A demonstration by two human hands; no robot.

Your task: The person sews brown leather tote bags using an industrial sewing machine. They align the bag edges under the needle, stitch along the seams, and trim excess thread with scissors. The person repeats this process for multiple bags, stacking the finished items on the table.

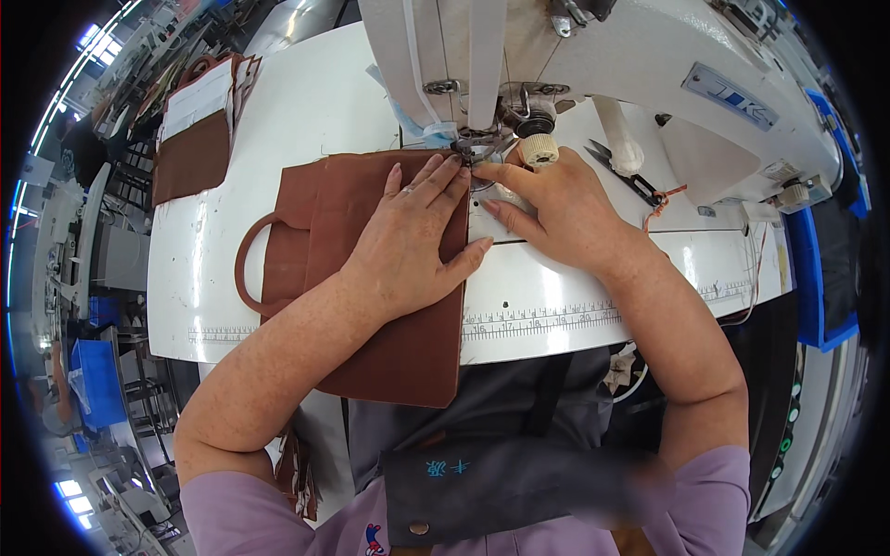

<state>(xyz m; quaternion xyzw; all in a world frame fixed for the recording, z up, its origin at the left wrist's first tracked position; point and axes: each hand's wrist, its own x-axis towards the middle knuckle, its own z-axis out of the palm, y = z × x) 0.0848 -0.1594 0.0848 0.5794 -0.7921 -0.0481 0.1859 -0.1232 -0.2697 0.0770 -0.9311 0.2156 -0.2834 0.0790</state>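
A brown bag piece (399, 357) with a looped handle (243, 264) lies on the white sewing table, its near end hanging over the front edge. My left hand (408, 241) rests flat on it, fingers stretched toward the needle area, thumb out to the right. Beside the piece's far right corner is my right hand (561, 204), its index fingertip close to the presser foot (473, 148) and its thumb apart below. Nothing shows between the right fingers. The sewing machine (640, 46) stands over the work; the needle point itself is hard to make out.
Black scissors or snips (626, 176) with an orange cord lie right of my right hand. More brown pieces with white sheets (195, 130) sit at the table's far left. A printed ruler (547, 322) runs along the front edge. Blue bins (97, 380) stand beyond the table.
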